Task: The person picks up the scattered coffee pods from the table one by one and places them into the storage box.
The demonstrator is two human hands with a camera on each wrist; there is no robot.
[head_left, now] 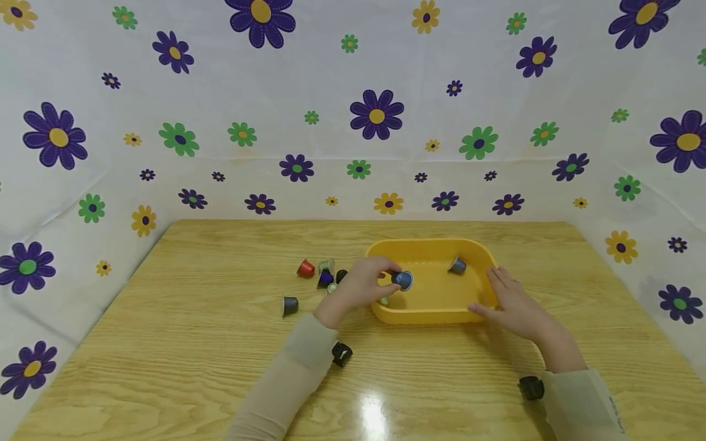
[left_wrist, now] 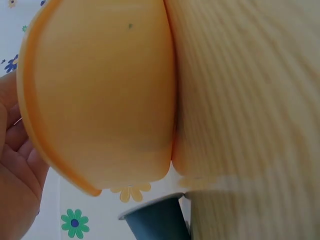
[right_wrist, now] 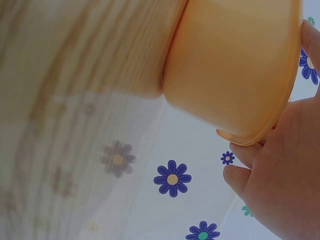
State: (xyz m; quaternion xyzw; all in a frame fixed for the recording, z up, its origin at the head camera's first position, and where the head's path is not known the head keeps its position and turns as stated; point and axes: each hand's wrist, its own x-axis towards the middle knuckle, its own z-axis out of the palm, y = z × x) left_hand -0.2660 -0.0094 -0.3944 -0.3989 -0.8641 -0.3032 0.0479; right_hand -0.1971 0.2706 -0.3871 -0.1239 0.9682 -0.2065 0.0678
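My left hand point(head_left: 361, 282) pinches a blue coffee capsule point(head_left: 405, 280) between thumb and fingers, over the left part of the yellow tray point(head_left: 430, 316). Against the tray's right end lies my right hand point(head_left: 515, 306), its fingers extended along the rim and its thumb at the front corner. Inside the tray, a blue-grey capsule point(head_left: 457, 265) lies tipped near the back right. A pale green capsule point(head_left: 384, 301) shows partly at the front left, under the left hand. The left wrist view shows the tray's outer wall point(left_wrist: 105, 95) and a dark capsule point(left_wrist: 157, 218) beside it.
Left of the tray, several capsules lie on the wooden table point(head_left: 209, 343): a red one point(head_left: 306, 268), a dark blue one point(head_left: 325, 280) and others, partly behind the left hand. A grey capsule point(head_left: 289, 305) lies apart, nearer me. A flower-printed cloth point(head_left: 320, 73) encloses the back and sides.
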